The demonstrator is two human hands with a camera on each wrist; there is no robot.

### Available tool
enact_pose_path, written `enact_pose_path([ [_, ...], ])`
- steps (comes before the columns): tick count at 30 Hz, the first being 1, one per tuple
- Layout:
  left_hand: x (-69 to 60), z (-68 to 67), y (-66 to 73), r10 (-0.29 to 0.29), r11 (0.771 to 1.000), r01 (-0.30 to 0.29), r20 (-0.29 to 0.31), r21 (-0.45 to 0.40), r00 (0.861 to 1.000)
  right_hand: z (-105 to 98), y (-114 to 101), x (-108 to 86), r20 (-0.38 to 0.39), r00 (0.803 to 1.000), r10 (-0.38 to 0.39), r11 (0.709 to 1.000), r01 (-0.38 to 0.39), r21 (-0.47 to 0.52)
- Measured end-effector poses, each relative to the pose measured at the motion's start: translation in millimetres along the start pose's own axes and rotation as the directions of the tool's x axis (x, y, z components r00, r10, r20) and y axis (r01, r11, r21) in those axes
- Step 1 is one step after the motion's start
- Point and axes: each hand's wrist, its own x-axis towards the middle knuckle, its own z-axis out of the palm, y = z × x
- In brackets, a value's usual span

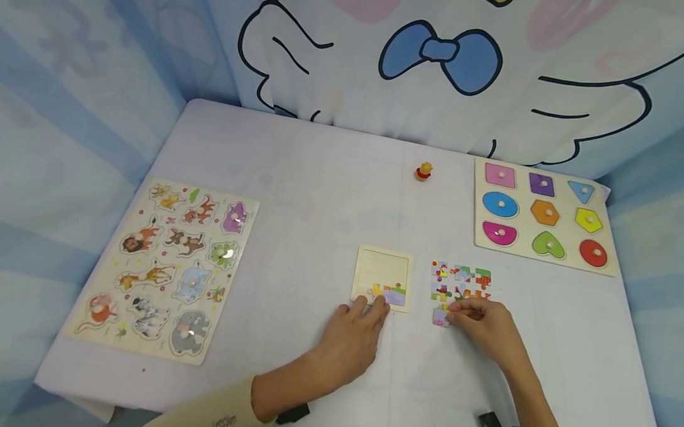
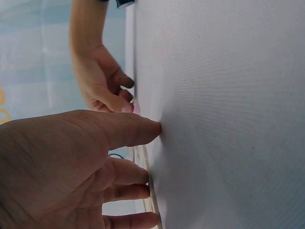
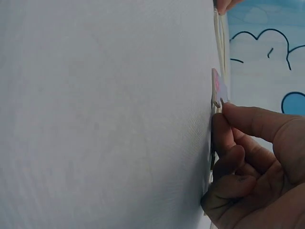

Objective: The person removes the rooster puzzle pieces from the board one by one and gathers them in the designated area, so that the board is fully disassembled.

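A small square wooden puzzle tray [image 1: 410, 266] lies near the middle of the table, with a few joined jigsaw pieces [image 1: 396, 295] along its bottom side. My left hand [image 1: 351, 339] rests its fingertips on the tray's near edge and on those pieces; in the left wrist view its fingers [image 2: 128, 192] touch the rim. To the tray's right, my right hand [image 1: 487, 328] pinches a lilac jigsaw piece [image 1: 440, 317] between thumb and forefinger. The right wrist view shows this piece [image 3: 218, 88] tilted up. Rows of loose jigsaw pieces [image 1: 440, 271] lie just beyond, partly hidden by the right hand.
An animal peg puzzle board [image 1: 165, 257] lies at the left. At the back right is a shape peg board [image 1: 519, 228] with coloured knobbed shapes. A small red and yellow figure [image 1: 424, 172] stands near the back edge. Patterned curtains [image 1: 347, 69] surround the table.
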Motion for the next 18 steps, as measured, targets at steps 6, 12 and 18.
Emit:
enact_pose_path([
  [6,0.5,-0.2,1.1,-0.016,1.000,0.016,-0.005,-0.012,1.000,4.5,-2.8,0.9,-0.025,1.000,0.011,0.997,-0.013,-0.076],
  [12,0.0,0.0,1.5,-0.022,1.000,0.022,-0.026,-0.009,0.999,8.0,-4.2,-0.4,-0.069,0.997,-0.022,0.990,0.012,-0.138],
  [18,0.4,0.8,1.8,-0.028,1.000,0.028,-0.014,-0.010,1.000,10.7,-9.2,-2.8,-0.107,0.992,-0.059,0.978,0.035,-0.207],
])
